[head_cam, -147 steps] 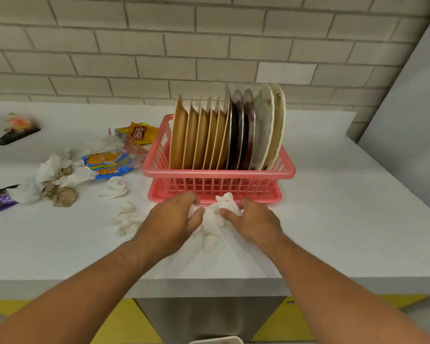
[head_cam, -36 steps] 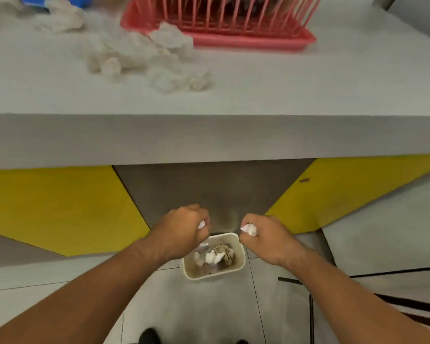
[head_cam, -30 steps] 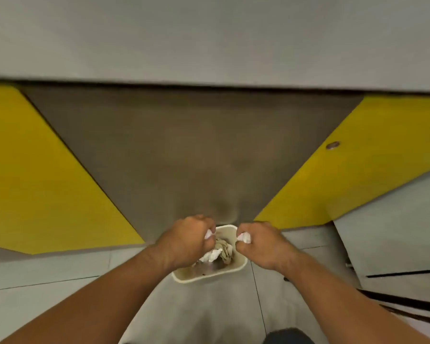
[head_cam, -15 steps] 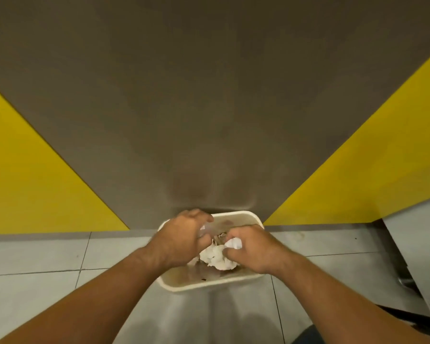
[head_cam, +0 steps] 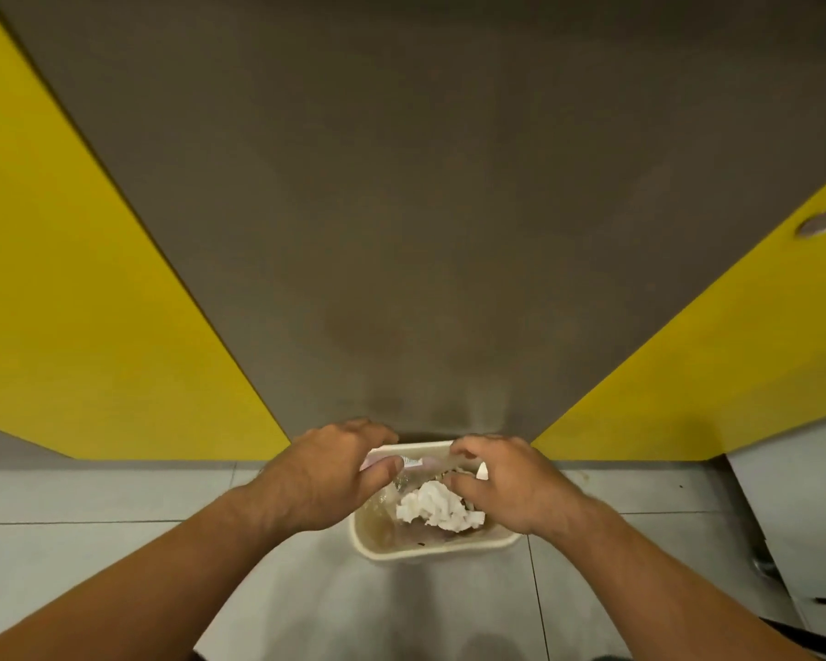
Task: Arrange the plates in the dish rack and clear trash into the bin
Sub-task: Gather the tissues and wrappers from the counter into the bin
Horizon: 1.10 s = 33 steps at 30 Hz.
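I am looking straight down at a small cream bin (head_cam: 430, 551) on the floor. Crumpled white tissues (head_cam: 437, 510) lie loose inside it on top of other trash. My left hand (head_cam: 327, 474) hovers over the bin's left rim with its fingers stretched forward and nothing in them. My right hand (head_cam: 504, 484) hovers over the right rim with its fingers spread and relaxed. A small white scrap (head_cam: 482, 469) shows beside the right hand's fingers. The dish rack, the plates and the counter top are out of view.
The bin stands against a brown-grey cabinet panel (head_cam: 420, 207). Yellow panels (head_cam: 68, 279) flank it on both sides. Grey floor tiles (head_cam: 91, 493) run under the bin, and a white unit (head_cam: 792, 517) stands at the right.
My hands went down from the counter to the bin with the tissues. They have opened since half a second ago, and the tissues now lie loose in the bin.
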### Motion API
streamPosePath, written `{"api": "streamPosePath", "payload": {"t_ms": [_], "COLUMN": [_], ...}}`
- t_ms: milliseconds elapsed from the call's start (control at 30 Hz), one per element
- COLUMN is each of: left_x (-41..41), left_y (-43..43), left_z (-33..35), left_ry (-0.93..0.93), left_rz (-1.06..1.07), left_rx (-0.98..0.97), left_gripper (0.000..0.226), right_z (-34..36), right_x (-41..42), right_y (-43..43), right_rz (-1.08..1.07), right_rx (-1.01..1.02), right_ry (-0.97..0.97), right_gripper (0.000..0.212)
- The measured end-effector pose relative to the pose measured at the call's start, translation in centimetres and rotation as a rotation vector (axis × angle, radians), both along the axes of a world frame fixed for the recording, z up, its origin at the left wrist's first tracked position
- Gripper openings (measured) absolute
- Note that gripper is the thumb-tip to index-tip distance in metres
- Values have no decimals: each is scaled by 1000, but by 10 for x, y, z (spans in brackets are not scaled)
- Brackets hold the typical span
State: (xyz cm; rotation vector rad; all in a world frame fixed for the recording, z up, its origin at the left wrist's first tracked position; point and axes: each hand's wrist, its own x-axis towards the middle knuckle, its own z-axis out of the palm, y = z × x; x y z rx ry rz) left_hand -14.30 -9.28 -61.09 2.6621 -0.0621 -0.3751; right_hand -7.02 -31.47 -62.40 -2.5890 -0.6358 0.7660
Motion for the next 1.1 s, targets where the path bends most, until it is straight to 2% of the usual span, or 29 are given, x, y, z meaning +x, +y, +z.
{"api": "streamPosePath", "payload": {"t_ms": [233,367,600,800,933,1100], "left_x": [-18,-21,-14,-7,-14,-14], "left_y": [15,21,35,72,95,113], "left_z": [216,335,480,544,542,528], "left_ry": [-114,-257,-403,-492,-480,-421], "left_rz": [-45,-78,-61,0,47,59], "left_rx": [80,106,55,99,99,115], "left_gripper": [42,31,24,16,17,26], "right_z": [204,330,478,554,550,532], "right_x": [-14,-16,-16,-7,-8,-6], "right_y": [11,20,34,64,84,103], "right_rz": [71,141,88,20,-31,-91], "right_rx": [29,79,147,162,117,59], "right_ry": [-58,-169,-277,-431,-477,-404], "right_gripper": [40,38,23,13,14,23]}}
